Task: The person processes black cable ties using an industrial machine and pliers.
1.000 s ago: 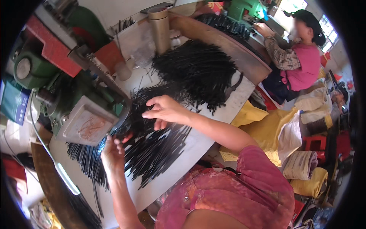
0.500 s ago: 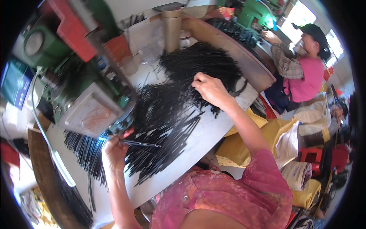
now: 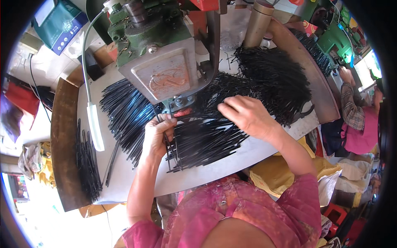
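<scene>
Below the head of a green bench machine point(image 3: 155, 37), my left hand point(image 3: 155, 134) pinches a few thin black rods point(image 3: 173, 155), whose ends point down toward me. A red piece point(image 3: 182, 112) shows beside its fingertips, under the machine's metal fittings. My right hand point(image 3: 250, 118) is to the right, above a spread of loose black rods point(image 3: 206, 142), with fingers curled together. Whatever its fingertips hold, if anything, is hidden. Close by on the left lies a fanned pile of black rods point(image 3: 128, 111); a bigger tangled heap point(image 3: 275, 80) lies beyond my right hand.
A white tube lamp point(image 3: 94, 126) hangs on a bent cable left of the machine. A wooden rim point(image 3: 66, 144) borders the pale tabletop point(image 3: 198, 175) at left. A tan flask point(image 3: 258, 25) stands at the back. At far right, a person in pink point(image 3: 362, 132) sits at another green machine.
The view has swung left. My right hand has come from the far heap closer to my left hand. The rods in my left hand pointed right and now point down toward me.
</scene>
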